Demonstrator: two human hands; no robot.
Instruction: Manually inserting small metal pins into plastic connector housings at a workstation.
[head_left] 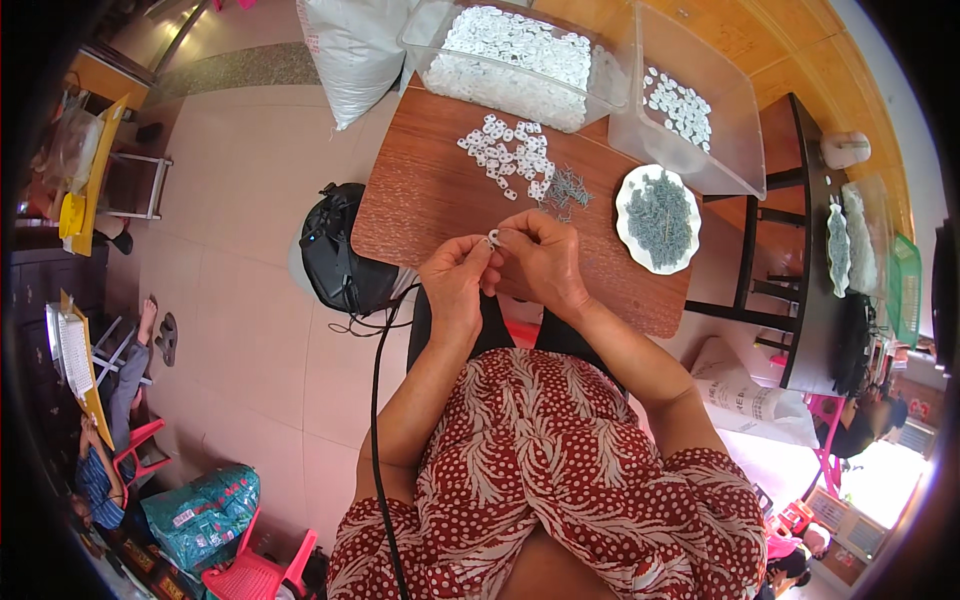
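Over the front edge of the brown table (430, 180), my two hands meet. My left hand (460, 280) pinches a small white plastic piece (494, 237) between thumb and fingers. My right hand (548, 262) is closed at the same piece, its fingertips touching it; whether a screw is in them too is hidden. Just beyond lies a loose pile of white plastic pieces with holes (505, 150), and beside it a small heap of grey screws (568, 188). To the right, a white scalloped plate (626, 240) holds many more grey screws (660, 215).
At the table's far side stand a clear bin (420, 50) full of white pieces and another clear bin (735, 165) with fewer. A white sack (350, 60) and a black bag (345, 250) are left of the table. A black cable (377, 400) hangs by my left arm. Other people sit far left.
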